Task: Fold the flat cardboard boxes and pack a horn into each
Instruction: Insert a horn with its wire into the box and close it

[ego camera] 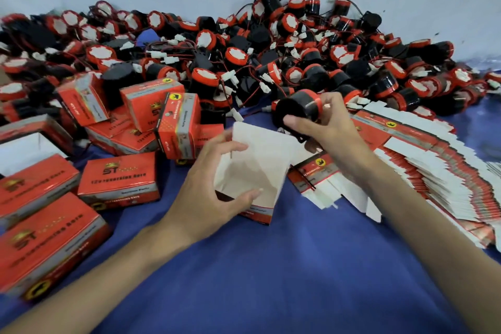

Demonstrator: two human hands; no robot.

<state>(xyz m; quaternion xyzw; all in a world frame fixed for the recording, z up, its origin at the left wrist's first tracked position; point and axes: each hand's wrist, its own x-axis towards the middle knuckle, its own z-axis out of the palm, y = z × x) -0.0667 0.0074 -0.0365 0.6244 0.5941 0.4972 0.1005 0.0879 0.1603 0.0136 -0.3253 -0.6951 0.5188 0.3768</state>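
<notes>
Your left hand (214, 184) is curled round the folded box (254, 171), thumb on the near wall and fingers on the far edge, keeping its white mouth open and turned up toward you. Your right hand (325, 130) is clamped on a horn (298, 108) just beyond and to the right of that mouth, black end aimed down-left at the opening, red rim away. The insertion probably runs down-left along that axis.

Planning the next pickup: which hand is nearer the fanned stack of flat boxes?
Right. The right hand, holding a horn, hovers at the left edge of the stack; the left hand grips the open box farther left.
</notes>
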